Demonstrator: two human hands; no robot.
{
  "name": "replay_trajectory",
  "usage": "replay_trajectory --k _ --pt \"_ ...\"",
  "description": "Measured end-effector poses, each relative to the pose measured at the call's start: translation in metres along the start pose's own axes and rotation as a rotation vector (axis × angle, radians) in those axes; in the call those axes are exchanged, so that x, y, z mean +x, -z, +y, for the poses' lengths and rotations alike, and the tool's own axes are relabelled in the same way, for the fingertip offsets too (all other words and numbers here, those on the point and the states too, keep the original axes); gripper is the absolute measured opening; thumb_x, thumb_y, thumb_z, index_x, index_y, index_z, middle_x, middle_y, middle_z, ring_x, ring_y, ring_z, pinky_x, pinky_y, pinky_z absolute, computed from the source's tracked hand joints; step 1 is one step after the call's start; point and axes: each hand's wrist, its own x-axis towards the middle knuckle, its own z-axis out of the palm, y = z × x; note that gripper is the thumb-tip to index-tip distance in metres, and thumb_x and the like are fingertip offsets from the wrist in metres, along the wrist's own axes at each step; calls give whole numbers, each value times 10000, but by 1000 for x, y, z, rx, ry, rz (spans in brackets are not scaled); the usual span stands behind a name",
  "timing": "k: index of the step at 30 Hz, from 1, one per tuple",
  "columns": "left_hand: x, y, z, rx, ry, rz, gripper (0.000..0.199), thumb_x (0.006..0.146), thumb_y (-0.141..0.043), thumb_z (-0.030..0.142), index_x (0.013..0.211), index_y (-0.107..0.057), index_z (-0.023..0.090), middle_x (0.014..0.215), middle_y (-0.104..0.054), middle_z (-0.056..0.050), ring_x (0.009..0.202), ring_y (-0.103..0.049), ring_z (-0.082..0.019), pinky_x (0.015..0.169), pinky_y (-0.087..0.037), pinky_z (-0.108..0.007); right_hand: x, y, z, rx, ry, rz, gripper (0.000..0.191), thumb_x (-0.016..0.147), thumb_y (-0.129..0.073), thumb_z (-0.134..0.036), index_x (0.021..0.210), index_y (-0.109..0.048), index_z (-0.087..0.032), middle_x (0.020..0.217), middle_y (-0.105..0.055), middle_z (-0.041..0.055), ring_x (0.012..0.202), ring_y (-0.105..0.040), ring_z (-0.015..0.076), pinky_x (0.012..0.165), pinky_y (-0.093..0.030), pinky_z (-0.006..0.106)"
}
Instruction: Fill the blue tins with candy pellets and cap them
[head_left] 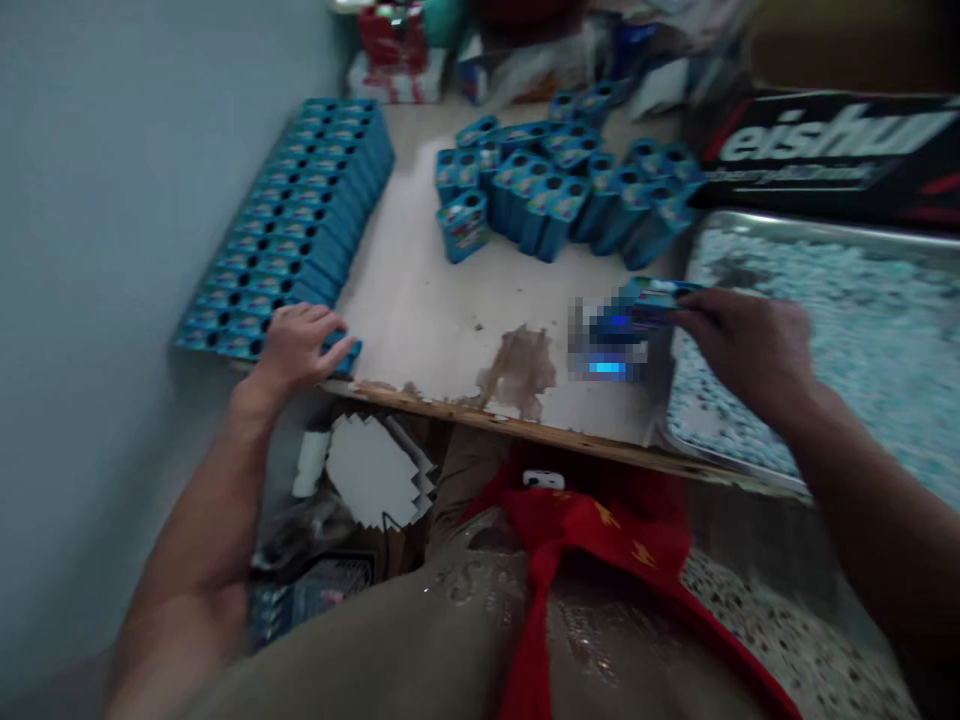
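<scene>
Stained table with small blue boxes

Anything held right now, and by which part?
The right hand pinches a blue box by one end; the left hand touches another box, hold unclear.

Blue boxes; red cloth, yellow motifs; tray pieces seemingly pale turquoise

Upper right of the frame, a black box bears pale lettering. A red-and-white package sits at the top. Lower left, jagged-edged white sheets lie beside a white cylinder. Speckled floor shows lower right.
</scene>
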Motion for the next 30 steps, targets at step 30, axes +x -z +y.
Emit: replay_trajectory --k 30 --pt "62 -21 88 -114 -306 303 195 949 -868 533 1043 -866 362 1277 -891 -55 1416 -772 -456 1411 -209 -840 -14 40 56 1086 -877 -6 353 815 -652 151 787 -762 -183 777 -702 17 747 -643 117 799 -507 276"
